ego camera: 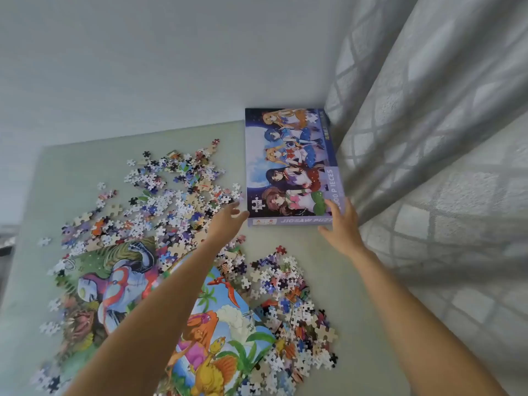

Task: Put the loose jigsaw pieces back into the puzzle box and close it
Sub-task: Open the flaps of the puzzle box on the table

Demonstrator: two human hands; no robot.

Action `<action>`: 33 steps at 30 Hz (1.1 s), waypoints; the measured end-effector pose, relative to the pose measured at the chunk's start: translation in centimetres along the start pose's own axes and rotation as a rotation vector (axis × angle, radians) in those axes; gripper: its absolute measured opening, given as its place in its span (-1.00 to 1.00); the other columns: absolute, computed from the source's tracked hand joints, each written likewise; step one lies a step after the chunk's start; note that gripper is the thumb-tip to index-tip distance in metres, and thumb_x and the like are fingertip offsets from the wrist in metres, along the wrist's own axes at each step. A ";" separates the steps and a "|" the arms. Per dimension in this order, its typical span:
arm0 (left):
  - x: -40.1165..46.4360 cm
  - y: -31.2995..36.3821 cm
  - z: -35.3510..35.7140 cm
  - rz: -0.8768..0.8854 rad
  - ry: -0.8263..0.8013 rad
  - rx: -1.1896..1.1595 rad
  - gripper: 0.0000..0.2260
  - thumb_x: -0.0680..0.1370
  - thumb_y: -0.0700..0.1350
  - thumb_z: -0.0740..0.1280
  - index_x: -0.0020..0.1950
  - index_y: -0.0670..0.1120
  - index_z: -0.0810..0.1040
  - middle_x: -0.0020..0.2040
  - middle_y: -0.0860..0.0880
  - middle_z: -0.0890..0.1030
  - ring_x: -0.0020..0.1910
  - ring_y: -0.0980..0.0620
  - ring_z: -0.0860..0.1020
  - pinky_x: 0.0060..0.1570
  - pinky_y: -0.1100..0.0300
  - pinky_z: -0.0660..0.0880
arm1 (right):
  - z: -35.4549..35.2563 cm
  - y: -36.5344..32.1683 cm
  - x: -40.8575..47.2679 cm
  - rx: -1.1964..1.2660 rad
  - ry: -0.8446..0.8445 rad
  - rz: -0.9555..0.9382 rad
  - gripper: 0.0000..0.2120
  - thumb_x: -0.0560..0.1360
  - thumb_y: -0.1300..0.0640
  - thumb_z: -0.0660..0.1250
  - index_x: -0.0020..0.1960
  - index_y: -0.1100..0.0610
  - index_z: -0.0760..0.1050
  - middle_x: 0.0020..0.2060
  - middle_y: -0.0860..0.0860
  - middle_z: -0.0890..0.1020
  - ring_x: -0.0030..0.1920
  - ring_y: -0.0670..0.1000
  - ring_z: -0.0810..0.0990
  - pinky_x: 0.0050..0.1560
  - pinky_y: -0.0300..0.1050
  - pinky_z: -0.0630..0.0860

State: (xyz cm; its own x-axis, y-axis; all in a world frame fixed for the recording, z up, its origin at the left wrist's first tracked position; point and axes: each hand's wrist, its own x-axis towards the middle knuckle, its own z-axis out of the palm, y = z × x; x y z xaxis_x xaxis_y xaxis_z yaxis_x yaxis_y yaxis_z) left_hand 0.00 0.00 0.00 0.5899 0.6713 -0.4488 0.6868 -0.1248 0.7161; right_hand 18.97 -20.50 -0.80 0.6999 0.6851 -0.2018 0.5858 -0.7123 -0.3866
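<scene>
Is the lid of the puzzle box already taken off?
No, the puzzle box lies closed, its printed lid on top, while the left hand and right hand reach its near corners.

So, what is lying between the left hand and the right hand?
In the head view, the near edge of the puzzle box spans the gap between the left hand and the right hand, with bare table just below it.

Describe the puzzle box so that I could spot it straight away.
Follow the grey curtain down to the pale green table. The puzzle box lies flat beside it, both hands reaching for its near end. Unlike the loose pieces scattered left, it is one purple rectangle picturing cartoon girls.
</scene>
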 end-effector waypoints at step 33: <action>-11.8 12.6 -9.0 0.626 0.196 -0.331 -0.41 0.48 -0.07 0.37 0.45 0.00 0.22 0.28 -0.01 0.48 0.18 0.03 0.48 -0.03 0.39 0.50 | -22.4 -5.3 -10.3 -0.229 0.556 -0.526 -0.43 0.41 -0.29 0.25 0.30 0.00 0.47 0.03 -0.04 0.61 0.04 0.11 0.48 0.07 -0.14 0.32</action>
State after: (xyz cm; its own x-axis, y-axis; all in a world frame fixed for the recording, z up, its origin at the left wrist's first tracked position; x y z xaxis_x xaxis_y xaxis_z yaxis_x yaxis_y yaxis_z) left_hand -2.15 -2.91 19.18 0.7215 0.6689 0.1790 0.0638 -0.3216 0.9447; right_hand 17.83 -27.23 23.49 0.3741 0.8067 0.4576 0.9231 -0.3713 -0.1001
